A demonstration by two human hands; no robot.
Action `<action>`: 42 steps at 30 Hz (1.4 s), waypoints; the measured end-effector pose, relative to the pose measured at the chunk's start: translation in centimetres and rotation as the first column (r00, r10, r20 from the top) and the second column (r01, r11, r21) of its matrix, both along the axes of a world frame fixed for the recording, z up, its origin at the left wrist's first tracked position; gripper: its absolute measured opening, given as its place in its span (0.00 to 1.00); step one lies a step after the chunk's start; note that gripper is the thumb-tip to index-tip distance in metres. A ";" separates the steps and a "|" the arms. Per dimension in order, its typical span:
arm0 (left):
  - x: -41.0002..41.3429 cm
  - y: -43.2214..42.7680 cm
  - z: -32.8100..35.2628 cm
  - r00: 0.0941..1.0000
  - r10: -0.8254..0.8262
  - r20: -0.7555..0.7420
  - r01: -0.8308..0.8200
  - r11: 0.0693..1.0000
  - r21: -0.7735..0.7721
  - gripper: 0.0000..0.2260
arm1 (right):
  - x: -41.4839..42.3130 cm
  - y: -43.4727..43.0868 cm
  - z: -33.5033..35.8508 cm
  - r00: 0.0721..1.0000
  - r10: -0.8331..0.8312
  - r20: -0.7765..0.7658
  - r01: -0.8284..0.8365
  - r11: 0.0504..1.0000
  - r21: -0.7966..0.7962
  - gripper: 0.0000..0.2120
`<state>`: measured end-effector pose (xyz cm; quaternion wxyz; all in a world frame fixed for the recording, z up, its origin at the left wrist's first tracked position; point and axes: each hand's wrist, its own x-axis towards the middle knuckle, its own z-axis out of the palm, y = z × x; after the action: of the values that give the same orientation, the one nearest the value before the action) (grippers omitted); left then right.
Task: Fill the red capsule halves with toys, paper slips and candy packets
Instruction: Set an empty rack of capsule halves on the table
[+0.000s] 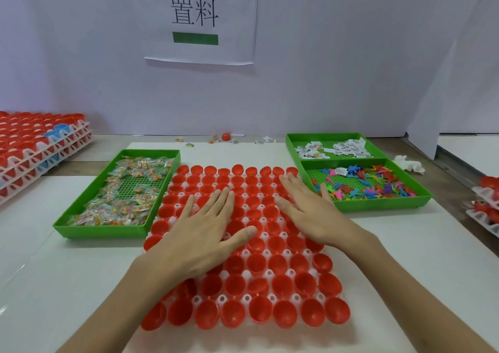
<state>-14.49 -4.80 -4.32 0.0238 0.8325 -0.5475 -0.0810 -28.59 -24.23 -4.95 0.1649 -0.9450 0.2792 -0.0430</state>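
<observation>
light: bright, even, faint violet cast on wall (351, 69) | shadows: soft, weak | glare: mild sheen on table (40, 285) | blur: slightly soft overall | distortion: wide-angle bowing at edges

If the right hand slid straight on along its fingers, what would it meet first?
The right hand would cross the last red capsule halves, then probably reach the loose red capsule at the back.
</observation>
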 end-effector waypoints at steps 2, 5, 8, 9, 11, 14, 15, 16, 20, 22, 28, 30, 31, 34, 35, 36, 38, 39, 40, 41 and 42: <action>0.0 0.6 0.6 1.000 0.011 -0.014 -0.012 0.999 -0.048 0.43 | -0.9 0.3 0.9 0.991 -0.012 0.130 0.006 0.999 0.047 0.31; -0.1 2.5 1.3 0.995 0.021 -0.099 -0.039 0.983 -0.181 0.43 | -3.7 1.5 2.0 0.917 -0.044 0.395 -0.030 0.983 0.179 0.29; -0.9 5.0 1.6 0.973 -0.012 -0.230 -0.064 0.946 -0.319 0.38 | -7.8 3.0 1.8 0.821 -0.106 0.562 -0.066 0.959 0.277 0.23; -1.2 5.7 1.6 0.965 -0.020 -0.262 -0.073 0.937 -0.342 0.37 | -9.1 3.5 1.4 0.808 -0.124 0.577 -0.060 0.955 0.289 0.22; -1.8 6.8 1.4 0.960 -0.017 -0.279 -0.083 0.935 -0.344 0.37 | -11.0 4.3 0.3 0.784 -0.147 0.603 -0.040 0.958 0.285 0.19; -2.2 7.5 1.3 0.975 0.021 -0.220 -0.087 0.951 -0.297 0.39 | -12.6 5.5 -1.6 0.767 -0.183 0.615 -0.017 0.953 0.304 0.18; -2.3 7.6 1.4 0.982 0.035 -0.187 -0.085 0.960 -0.268 0.40 | -12.9 5.8 -2.1 0.772 -0.190 0.606 -0.008 0.951 0.308 0.18; -2.4 7.6 1.5 0.987 0.043 -0.153 -0.078 0.969 -0.232 0.40 | -13.1 6.1 -2.5 0.778 -0.194 0.598 -0.001 0.951 0.309 0.18; -3.3 6.4 1.4 0.997 -0.012 -0.082 -0.002 0.987 -0.164 0.37 | -13.0 6.2 -2.8 0.746 -0.221 0.628 0.043 0.957 0.286 0.17; -3.8 5.2 0.9 0.998 -0.047 -0.042 0.040 0.987 -0.154 0.37 | -12.9 6.3 -2.8 0.727 -0.218 0.651 0.060 0.965 0.256 0.16; -4.8 1.6 -0.5 0.985 -0.167 0.034 0.170 0.979 -0.115 0.39 | -13.0 6.2 -3.4 0.745 -0.196 0.638 0.108 0.979 0.174 0.13; -4.9 0.8 -0.8 0.979 -0.195 0.049 0.200 0.973 -0.118 0.39 | -12.7 5.9 -3.6 0.747 -0.203 0.633 0.119 0.978 0.173 0.14; -5.0 0.5 -1.0 0.976 -0.209 0.055 0.214 0.970 -0.118 0.39 | -12.5 5.7 -3.7 0.748 -0.209 0.629 0.124 0.976 0.177 0.14; -5.0 0.3 -1.6 0.973 -0.225 0.044 0.228 0.967 -0.115 0.38 | -12.5 5.2 -3.9 0.746 -0.227 0.626 0.143 0.973 0.182 0.13; -5.0 0.3 -1.7 0.974 -0.226 0.035 0.228 0.968 -0.109 0.38 | -12.6 5.1 -3.9 0.747 -0.230 0.624 0.149 0.972 0.181 0.13; -5.1 0.3 -1.9 0.973 -0.228 0.030 0.230 0.969 -0.096 0.38 | -12.6 5.0 -3.9 0.750 -0.234 0.618 0.153 0.971 0.183 0.13; -4.9 0.2 -2.0 0.973 -0.227 0.029 0.229 0.970 -0.083 0.39 | -12.6 4.9 -3.9 0.753 -0.250 0.609 0.160 0.967 0.199 0.13; -4.8 0.1 -2.0 0.974 -0.224 0.027 0.225 0.971 -0.085 0.39 | -12.5 4.9 -3.9 0.751 -0.258 0.608 0.163 0.965 0.208 0.12; -4.7 0.1 -2.0 0.975 -0.222 0.025 0.224 0.971 -0.087 0.39 | -12.5 4.9 -3.9 0.751 -0.264 0.605 0.165 0.963 0.214 0.11; -4.7 0.0 -2.0 0.975 -0.222 0.027 0.223 0.971 -0.090 0.39 | -12.5 4.8 -3.9 0.753 -0.266 0.602 0.163 0.962 0.220 0.10; -4.6 0.1 -1.9 0.975 -0.220 0.031 0.222 0.970 -0.096 0.39 | -12.5 4.8 -3.8 0.756 -0.264 0.599 0.158 0.962 0.224 0.11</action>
<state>-19.07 -4.73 -6.27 0.0502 0.7650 -0.6403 -0.0474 -41.05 -19.39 -8.75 0.3172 -0.8232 0.3164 -0.3486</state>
